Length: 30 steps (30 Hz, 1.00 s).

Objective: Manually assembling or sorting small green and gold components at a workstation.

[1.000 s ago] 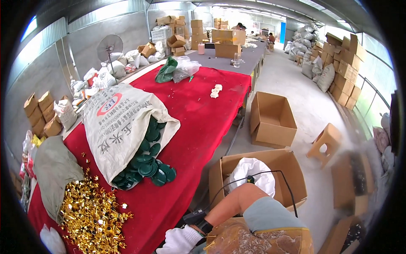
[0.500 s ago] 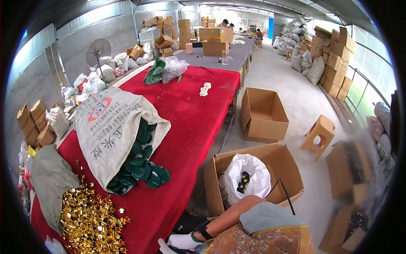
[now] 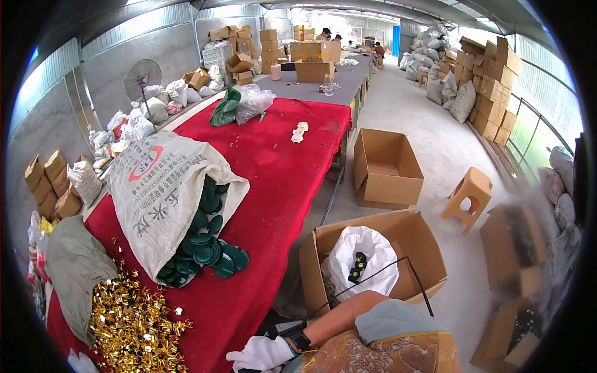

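- Table (image 3: pixel 301 91), clock centred mid-view.
- On its red cloth (image 3: pixel 286 199): white sack (image 3: pixel 163 186), 9 o'clock; green discs (image 3: pixel 204 252), 8; grey sack (image 3: pixel 76 267), 8; gold pieces (image 3: pixel 134 329), 7 to 8; green bag (image 3: pixel 224 109) and clear bag (image 3: pixel 254 104), 11; pale pieces (image 3: pixel 299 132), 12.
- Past the cloth: brown box (image 3: pixel 311 73) and glasses (image 3: pixel 328 86), 12.
- Floor (image 3: pixel 398 112): far carton (image 3: pixel 388 191), 3 o'clock; near carton (image 3: pixel 308 270), 4 to 5; stool (image 3: pixel 476 182), 3.

Right arm (image 3: pixel 390 316) bent, forearm (image 3: pixel 339 318) bare, white-gloved right hand (image 3: pixel 264 354) low, fingers (image 3: pixel 241 357) pointing left
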### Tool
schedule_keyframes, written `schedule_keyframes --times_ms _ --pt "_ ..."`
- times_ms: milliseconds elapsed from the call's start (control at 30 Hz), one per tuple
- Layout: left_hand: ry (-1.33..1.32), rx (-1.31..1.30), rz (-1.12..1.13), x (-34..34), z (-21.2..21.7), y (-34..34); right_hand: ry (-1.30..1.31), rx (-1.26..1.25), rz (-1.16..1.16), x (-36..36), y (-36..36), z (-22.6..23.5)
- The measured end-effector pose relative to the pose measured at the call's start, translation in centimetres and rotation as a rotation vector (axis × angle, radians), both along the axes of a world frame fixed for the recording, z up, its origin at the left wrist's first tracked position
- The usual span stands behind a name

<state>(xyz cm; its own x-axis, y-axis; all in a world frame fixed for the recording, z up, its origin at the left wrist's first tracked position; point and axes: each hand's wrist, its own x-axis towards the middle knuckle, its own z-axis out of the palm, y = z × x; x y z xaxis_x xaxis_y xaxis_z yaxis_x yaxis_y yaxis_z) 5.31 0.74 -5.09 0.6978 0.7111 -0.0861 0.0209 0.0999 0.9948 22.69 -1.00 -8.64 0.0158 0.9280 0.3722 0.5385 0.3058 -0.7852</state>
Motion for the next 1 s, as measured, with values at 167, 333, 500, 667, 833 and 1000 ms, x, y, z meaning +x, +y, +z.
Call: schedule_keyframes --times_ms 167,333,500,667,833,1000 --pt "-0.015 0.287 -0.003 0.6 -4.1 0.9 0.555 -0.301 -0.014 -0.6 -0.9 1.3" --pt "0.257 0.556 0.065 1.4 -2.9 -0.3 1.004 -0.548 0.031 -1.0 -0.8 1.2" --pt "0.296 0.543 0.096 2.5 -2.6 -0.7 0.598 -0.692 0.061 0.2 1.1 -5.4" --pt "0.059 0.142 0.180 2.6 -5.7 1.0 -0.064 -0.127 0.052 2.3 -0.1 2.7" --pt "0.014 -0.021 0.128 2.3 -5.6 1.1 -0.423 0.159 -0.079 0.1 -0.5 -1.3" --pt "-0.025 -0.188 0.085 1.9 -5.3 1.0 -0.327 0.195 -0.111 -1.0 -0.1 -3.3"
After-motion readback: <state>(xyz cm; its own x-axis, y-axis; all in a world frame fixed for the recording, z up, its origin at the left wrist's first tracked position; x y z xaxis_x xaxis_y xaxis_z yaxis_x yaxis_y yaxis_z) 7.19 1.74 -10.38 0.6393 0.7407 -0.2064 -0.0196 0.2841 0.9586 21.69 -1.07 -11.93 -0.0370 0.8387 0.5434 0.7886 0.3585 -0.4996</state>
